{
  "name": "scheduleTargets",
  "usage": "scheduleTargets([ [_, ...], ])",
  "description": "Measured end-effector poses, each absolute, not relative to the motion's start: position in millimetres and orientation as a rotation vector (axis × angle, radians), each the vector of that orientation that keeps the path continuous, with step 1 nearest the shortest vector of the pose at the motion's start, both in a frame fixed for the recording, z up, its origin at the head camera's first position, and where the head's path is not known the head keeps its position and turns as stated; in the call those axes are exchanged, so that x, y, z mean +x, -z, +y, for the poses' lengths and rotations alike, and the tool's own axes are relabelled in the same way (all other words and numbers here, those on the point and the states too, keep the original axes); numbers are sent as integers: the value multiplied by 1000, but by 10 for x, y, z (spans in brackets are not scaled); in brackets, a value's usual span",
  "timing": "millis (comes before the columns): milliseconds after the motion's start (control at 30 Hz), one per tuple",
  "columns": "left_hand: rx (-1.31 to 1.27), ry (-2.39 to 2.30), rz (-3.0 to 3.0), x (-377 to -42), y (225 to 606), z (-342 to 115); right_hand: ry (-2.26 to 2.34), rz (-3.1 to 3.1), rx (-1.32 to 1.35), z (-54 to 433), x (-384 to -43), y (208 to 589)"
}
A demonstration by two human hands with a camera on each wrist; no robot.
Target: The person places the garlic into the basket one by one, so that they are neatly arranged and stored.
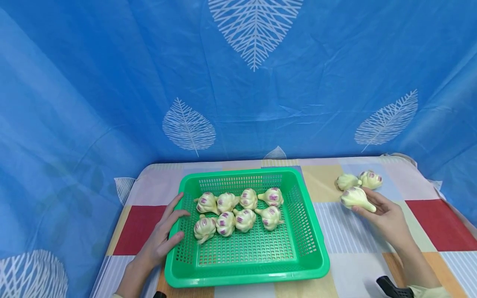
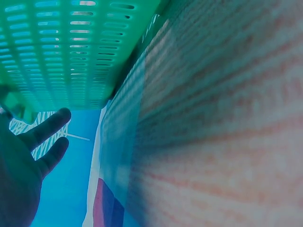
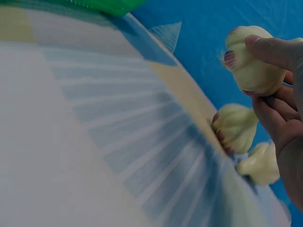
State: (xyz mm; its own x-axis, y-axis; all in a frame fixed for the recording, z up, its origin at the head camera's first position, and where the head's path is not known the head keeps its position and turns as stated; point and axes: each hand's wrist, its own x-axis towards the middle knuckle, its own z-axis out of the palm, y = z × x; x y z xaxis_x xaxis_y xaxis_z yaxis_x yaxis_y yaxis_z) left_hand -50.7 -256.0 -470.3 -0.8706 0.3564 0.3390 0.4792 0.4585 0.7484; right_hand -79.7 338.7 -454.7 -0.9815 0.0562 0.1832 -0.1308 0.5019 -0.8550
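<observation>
My right hand (image 1: pixel 385 215) pinches a garlic bulb (image 1: pixel 355 198) between thumb and fingers, above the right side of the table. In the right wrist view the thumb lies over this pale bulb (image 3: pixel 253 61) with purple patches. Just behind it, two more bulbs lie on the cloth, one garlic bulb (image 1: pixel 348 181) beside another (image 1: pixel 370 179). A green plastic basket (image 1: pixel 246 279) holds several garlic bulbs (image 1: pixel 225 224) in two rough rows. My left hand (image 1: pixel 164 234) rests at the basket's left rim, its fingers spread and fairly straight; the left wrist view shows two fingers (image 2: pixel 49 127) extended below the basket wall.
A patchwork-patterned cloth (image 1: pixel 357 236) covers the table. Blue curtains with white leaf prints (image 1: pixel 257 120) hang behind the table and at its sides. Cloth surface lies between the basket's right rim and the right hand.
</observation>
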Motion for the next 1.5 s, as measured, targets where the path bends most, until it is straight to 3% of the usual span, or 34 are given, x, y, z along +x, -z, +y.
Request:
scheduleTargets([
  [400, -730, 1379, -2571, -518, 4704, -2563, -1475, -2670, 293, 3148, -813, 4077],
  [800, -733, 1383, -2568, -513, 4669, -2546, -1591, -2790, 586, 2561, -869, 3587],
  [1500, -720, 1370, -2577, -498, 4648, -2551, -1527, -2959, 1425, 1170, -1083, 3477],
])
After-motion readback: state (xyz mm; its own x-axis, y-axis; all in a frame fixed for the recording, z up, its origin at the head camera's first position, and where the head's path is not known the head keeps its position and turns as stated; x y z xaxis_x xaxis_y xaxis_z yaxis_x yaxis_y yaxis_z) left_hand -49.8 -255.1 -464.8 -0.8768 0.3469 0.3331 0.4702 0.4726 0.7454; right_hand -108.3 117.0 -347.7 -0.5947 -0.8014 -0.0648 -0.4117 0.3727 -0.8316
